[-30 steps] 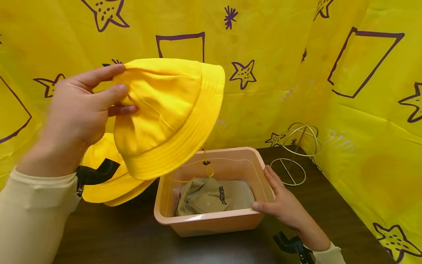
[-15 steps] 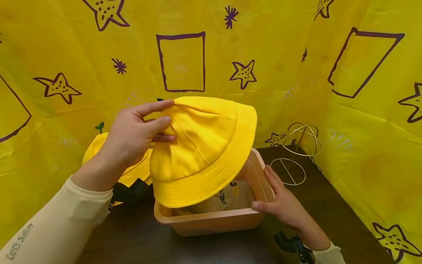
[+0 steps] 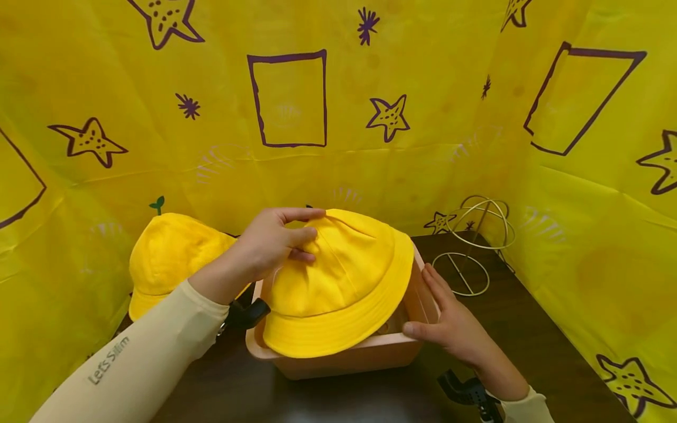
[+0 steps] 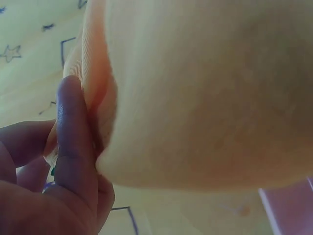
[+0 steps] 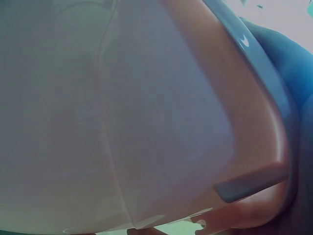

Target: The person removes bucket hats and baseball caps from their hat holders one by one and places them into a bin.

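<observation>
One yellow cloth bucket hat [image 3: 341, 288], centre frame, is pinched at the crown by the left hand [image 3: 272, 244], over a pink rectangular plastic tub [image 3: 354, 363] whose near right corner the right hand [image 3: 455, 329] grips. Another yellow hat [image 3: 171, 252] with a green sprout [image 3: 157, 203] sits at left.

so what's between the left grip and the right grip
In the head view, the yellow hat that the left grip pinches comes first, then the right side of the tub, whose rim the right grip touches.
</observation>
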Demonstrator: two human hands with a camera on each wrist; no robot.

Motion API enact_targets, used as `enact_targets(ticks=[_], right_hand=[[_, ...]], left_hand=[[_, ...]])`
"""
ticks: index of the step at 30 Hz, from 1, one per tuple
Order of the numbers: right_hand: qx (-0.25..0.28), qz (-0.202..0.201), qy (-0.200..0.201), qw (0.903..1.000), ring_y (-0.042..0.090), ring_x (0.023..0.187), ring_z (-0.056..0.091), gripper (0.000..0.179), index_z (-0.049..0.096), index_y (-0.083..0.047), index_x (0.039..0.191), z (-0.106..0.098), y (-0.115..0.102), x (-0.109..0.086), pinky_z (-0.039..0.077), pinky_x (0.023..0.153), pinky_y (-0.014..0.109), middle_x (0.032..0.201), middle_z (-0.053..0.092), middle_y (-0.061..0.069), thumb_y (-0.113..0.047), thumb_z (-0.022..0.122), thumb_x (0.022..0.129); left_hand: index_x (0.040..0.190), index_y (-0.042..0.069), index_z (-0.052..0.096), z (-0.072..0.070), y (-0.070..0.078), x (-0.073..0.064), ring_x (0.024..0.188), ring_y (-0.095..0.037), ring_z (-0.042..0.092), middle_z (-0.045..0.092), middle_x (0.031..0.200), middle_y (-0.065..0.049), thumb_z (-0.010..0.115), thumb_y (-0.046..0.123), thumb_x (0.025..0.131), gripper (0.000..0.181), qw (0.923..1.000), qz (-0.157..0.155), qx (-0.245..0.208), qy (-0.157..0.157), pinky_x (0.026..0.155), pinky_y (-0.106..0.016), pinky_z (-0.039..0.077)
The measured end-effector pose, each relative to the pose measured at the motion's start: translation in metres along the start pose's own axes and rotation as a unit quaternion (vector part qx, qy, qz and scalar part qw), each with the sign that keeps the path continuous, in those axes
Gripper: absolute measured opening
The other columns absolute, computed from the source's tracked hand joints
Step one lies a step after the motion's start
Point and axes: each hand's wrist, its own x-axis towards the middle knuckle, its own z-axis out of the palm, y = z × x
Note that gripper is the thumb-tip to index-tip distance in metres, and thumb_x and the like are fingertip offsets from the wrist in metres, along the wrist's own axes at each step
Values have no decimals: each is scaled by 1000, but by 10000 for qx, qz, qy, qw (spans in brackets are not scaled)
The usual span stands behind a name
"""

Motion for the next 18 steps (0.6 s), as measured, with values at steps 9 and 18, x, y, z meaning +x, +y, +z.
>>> enact_targets(ticks=[9, 18], right_hand=[[29, 10, -14, 10000, 44, 145, 12, 111, 15, -11, 161, 0, -1, 0, 19, 104, 72, 166, 4, 5, -38, 84, 78], [91, 0, -41, 10000, 45, 145, 12, 112, 16, -11, 161, -2, -4, 0, 20, 104, 72, 166, 4, 6, -37, 85, 77]], left_hand=[[133, 19, 66, 8, -15, 26, 69, -25, 68, 40, 151, -9, 63, 8, 99, 37, 9907, 255, 1318, 231, 68, -35, 58], [129, 19, 70, 11, -33, 32, 62, -21, 67, 57, 135, -7, 62, 5, 97, 36, 9574, 927, 2731, 111, 60, -31, 55]])
